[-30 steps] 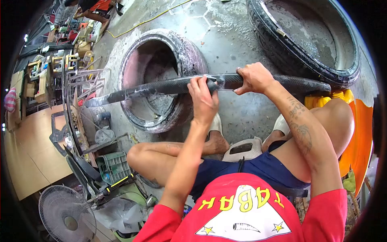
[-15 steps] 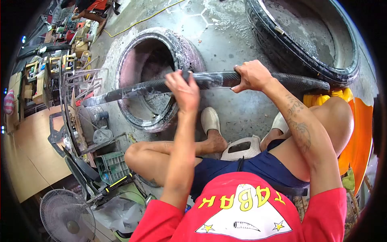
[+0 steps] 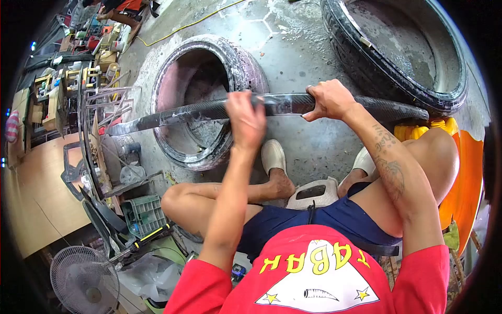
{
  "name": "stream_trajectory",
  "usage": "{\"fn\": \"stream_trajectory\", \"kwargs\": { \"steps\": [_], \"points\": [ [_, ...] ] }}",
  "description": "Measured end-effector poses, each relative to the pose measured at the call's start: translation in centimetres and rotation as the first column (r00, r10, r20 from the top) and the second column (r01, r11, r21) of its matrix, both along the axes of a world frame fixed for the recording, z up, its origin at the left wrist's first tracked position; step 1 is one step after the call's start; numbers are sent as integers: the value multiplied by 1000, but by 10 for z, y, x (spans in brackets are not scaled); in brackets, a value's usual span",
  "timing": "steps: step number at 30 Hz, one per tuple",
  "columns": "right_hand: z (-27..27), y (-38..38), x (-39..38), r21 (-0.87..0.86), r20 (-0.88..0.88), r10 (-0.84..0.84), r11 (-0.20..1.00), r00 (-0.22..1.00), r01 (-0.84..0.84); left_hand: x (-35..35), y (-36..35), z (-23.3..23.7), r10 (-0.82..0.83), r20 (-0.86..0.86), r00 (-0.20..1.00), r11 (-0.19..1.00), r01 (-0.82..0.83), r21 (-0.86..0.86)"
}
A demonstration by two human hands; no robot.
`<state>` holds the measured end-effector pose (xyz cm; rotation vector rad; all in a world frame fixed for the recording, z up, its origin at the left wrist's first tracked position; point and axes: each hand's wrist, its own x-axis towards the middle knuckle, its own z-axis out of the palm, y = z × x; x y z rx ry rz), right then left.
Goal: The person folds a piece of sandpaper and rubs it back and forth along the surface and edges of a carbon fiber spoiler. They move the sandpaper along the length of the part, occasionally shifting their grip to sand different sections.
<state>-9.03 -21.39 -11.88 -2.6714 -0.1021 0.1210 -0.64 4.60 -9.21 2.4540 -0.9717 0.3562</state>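
Observation:
A long, slightly curved strip with a black carbon-fibre weave (image 3: 287, 103) lies across the view, over the tire (image 3: 251, 73) in front of me. Whitish residue marks its left half. My right hand (image 3: 330, 100) is closed round the strip right of its middle, thumb on the near edge. My left hand (image 3: 246, 120), blurred by motion, is on the strip above the tire's near-right rim. Its fingers are bent over a small dark block, mostly hidden now.
A second tire (image 3: 340, 47) lies at the upper right. Yellow containers (image 3: 423, 128) and an orange panel (image 3: 468, 172) stand by my right knee. To the left are a green crate (image 3: 144, 214), a fan (image 3: 86, 285) and a wooden board (image 3: 42, 193). Another person's leg (image 3: 123, 18) shows at the top left.
My left hand has slid a little to the right along the strip. My right hand and the strip stay nearly in place.

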Motion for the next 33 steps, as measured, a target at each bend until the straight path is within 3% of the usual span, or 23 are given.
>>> {"fn": "stream_trajectory", "kwargs": {
  "steps": [3,6,9,10,13,15,17,19,21,23,25,27,29,30,31,33],
  "points": [
    [-4,2,-7,30,34,6,1000,999,-7,14,-5,-10,308,27,951,951,-307,-36],
    [1,2,-4,2,-4,2,1000,1000,-2,-40,-38,-13,1,20,1000,999,0,-47],
    [0,1,-4,19,12,12,1000,1000,-13,11,-16,-7,10,17,1000,998,-11,56],
    [-4,3,-6,26,5,13,1000,1000,-14,30,-10,-4,127,10,992,992,-127,18],
    [-4,-2,0,37,75,34,999,997,-37,13,-28,-13,245,8,969,968,-245,45],
    [0,0,-4,7,1,14,1000,1000,-14,-40,-66,-11,19,-77,997,998,-14,58],
    [-1,1,-3,30,25,36,999,999,-37,-42,-69,-11,-56,-13,998,997,57,59],
    [4,2,-5,19,4,0,1000,1000,0,11,-32,-11,-48,2,999,991,47,127],
    [-3,2,-7,28,17,10,1000,1000,-10,49,-14,-1,269,49,962,961,-271,54],
    [-1,0,-2,24,64,22,999,998,-24,34,-26,-11,314,67,947,942,-319,100],
    [6,1,-5,-17,-18,9,1000,1000,-10,-20,-64,-15,49,-67,997,997,-45,58],
    [6,1,-6,-11,-11,15,1000,1000,-16,-44,-74,-15,-39,-10,999,999,39,15],
    [5,2,-5,18,-8,-5,1000,1000,6,5,-47,-18,-28,35,999,998,26,51],
    [1,3,-7,24,-19,-6,1000,1000,6,21,-33,-3,52,118,992,987,-70,146],
    [-4,3,-7,39,5,17,999,1000,-17,50,-16,-20,204,64,977,977,-207,45],
    [-2,-3,-4,33,49,36,999,998,-37,42,-22,-15,247,74,966,969,-248,8]
  ]
}}
